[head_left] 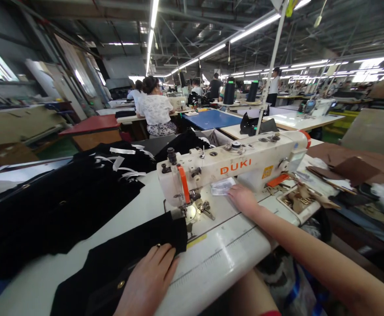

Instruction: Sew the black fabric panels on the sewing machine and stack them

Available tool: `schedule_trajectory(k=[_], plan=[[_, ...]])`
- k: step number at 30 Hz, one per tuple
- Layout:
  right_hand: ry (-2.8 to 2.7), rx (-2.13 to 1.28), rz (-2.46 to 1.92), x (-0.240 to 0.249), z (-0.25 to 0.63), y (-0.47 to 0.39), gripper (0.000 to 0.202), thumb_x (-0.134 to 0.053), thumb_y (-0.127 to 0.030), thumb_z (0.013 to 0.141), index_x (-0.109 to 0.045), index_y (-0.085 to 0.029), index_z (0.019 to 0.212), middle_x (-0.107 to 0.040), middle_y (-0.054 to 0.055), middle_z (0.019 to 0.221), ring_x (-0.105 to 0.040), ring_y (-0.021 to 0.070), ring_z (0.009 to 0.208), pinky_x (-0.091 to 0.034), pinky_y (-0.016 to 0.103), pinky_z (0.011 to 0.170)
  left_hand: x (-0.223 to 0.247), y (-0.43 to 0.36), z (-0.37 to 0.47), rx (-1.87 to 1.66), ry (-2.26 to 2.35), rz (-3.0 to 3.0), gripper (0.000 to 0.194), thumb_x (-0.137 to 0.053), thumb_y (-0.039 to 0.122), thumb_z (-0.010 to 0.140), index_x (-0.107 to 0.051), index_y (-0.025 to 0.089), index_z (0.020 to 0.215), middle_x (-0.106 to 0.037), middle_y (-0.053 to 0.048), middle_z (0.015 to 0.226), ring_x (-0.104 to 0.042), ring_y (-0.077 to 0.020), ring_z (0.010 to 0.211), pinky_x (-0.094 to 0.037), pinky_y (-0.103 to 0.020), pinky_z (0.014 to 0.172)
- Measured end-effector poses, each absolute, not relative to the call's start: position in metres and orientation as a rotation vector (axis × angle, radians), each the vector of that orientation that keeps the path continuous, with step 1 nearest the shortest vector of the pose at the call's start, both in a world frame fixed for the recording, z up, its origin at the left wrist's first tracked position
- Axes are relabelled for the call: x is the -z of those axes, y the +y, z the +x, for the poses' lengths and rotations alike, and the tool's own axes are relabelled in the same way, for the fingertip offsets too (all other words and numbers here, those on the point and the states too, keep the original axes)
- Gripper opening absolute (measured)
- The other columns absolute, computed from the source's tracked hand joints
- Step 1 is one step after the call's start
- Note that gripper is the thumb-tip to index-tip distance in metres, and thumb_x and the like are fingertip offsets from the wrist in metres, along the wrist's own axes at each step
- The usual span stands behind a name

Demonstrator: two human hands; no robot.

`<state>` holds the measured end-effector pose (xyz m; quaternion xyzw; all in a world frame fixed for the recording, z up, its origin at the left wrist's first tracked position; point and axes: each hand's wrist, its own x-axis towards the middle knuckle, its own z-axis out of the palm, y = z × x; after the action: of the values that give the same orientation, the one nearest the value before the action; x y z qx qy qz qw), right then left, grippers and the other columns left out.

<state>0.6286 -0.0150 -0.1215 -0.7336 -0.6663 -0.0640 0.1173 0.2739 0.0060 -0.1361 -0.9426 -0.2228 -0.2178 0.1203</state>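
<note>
My left hand [152, 276] lies flat with its fingers stretched over a black fabric piece [113, 259] that bears a gold eyelet. The front end of that piece rests beside the needle area of a white sewing machine [231, 162] with an orange lever. Under the machine's arm, my right hand [243, 199] has its fingers drawn together at the edge of a small whitish, partly see-through packet [222, 186]. The fingertips touch the packet; its contents are too small to make out.
Black fabric pieces with white strips [80, 197] are heaped left of the machine. A tray of small metal parts [299, 204] sits at the right, near brown pieces [353, 171]. Thread cones [229, 93] stand behind. A co-worker [155, 107] sits farther back.
</note>
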Motion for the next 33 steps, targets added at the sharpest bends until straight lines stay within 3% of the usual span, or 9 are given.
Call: schedule_trajectory(k=[7, 13, 19, 24, 28, 33], plan=[[-1.876, 0.178, -2.169, 0.125, 0.625, -0.012, 0.024, -0.049, -0.019, 0.093, -0.07, -0.016, 0.084, -0.07, 0.012, 0.093, -0.061, 0.0236, 0.09, -0.044, 0.032, 0.081, 0.138, 0.008, 0.272, 0.708, -0.789, -2.727, 0.044, -0.042, 0.049, 0.093, -0.075, 0.02, 0.096, -0.074, -0.009, 0.099, -0.069, -0.0237, 0.089, -0.056, -0.035, 0.082], [-1.677, 0.139, -2.167, 0.116, 0.627, -0.011, 0.02, -0.052, -0.022, 0.092, -0.069, -0.019, 0.083, -0.071, 0.008, 0.093, -0.062, 0.0213, 0.092, -0.043, 0.029, 0.079, 0.139, 0.009, 0.272, 0.727, -0.799, -2.729, 0.046, -0.04, 0.051, 0.093, -0.075, 0.021, 0.094, -0.075, -0.008, 0.097, -0.069, -0.0232, 0.086, -0.056, -0.034, 0.08], [-1.471, 0.06, -2.149, 0.119, 0.631, -0.004, 0.018, -0.048, -0.02, 0.093, -0.064, -0.02, 0.084, -0.07, 0.003, 0.081, -0.063, 0.0169, 0.072, -0.041, 0.024, 0.063, 0.14, 0.011, 0.273, 0.722, -0.804, -2.696, 0.048, -0.042, 0.054, 0.091, -0.075, 0.019, 0.096, -0.074, -0.01, 0.1, -0.069, -0.0258, 0.086, -0.056, -0.037, 0.078], [-1.445, 0.041, -2.057, 0.121, 0.633, -0.002, 0.018, -0.047, -0.017, 0.091, -0.062, -0.019, 0.081, -0.07, 0.003, 0.08, -0.063, 0.0163, 0.072, -0.043, 0.024, 0.065, 0.136, 0.01, 0.273, 0.737, -0.814, -2.713, 0.048, -0.046, 0.057, 0.088, -0.074, 0.019, 0.096, -0.073, -0.01, 0.101, -0.068, -0.0252, 0.085, -0.056, -0.036, 0.075], [-1.513, 0.056, -1.954, 0.118, 0.621, -0.019, 0.015, -0.049, -0.014, 0.088, -0.063, -0.019, 0.083, -0.069, 0.004, 0.086, -0.062, 0.0185, 0.081, -0.046, 0.028, 0.073, 0.127, 0.006, 0.27, 0.809, -0.83, -2.75, 0.042, -0.048, 0.053, 0.09, -0.071, 0.02, 0.102, -0.072, -0.008, 0.105, -0.067, -0.0224, 0.088, -0.056, -0.033, 0.077], [-2.027, 0.256, -1.542, 0.12, 0.56, -0.051, 0.017, -0.048, -0.015, 0.092, -0.065, -0.019, 0.087, -0.065, 0.005, 0.077, -0.057, 0.0188, 0.076, -0.045, 0.03, 0.073, 0.114, -0.004, 0.277, 0.975, -0.806, -2.623, 0.033, -0.047, 0.031, 0.095, -0.06, 0.014, 0.12, -0.067, -0.012, 0.118, -0.064, -0.0221, 0.099, -0.053, -0.036, 0.089]])
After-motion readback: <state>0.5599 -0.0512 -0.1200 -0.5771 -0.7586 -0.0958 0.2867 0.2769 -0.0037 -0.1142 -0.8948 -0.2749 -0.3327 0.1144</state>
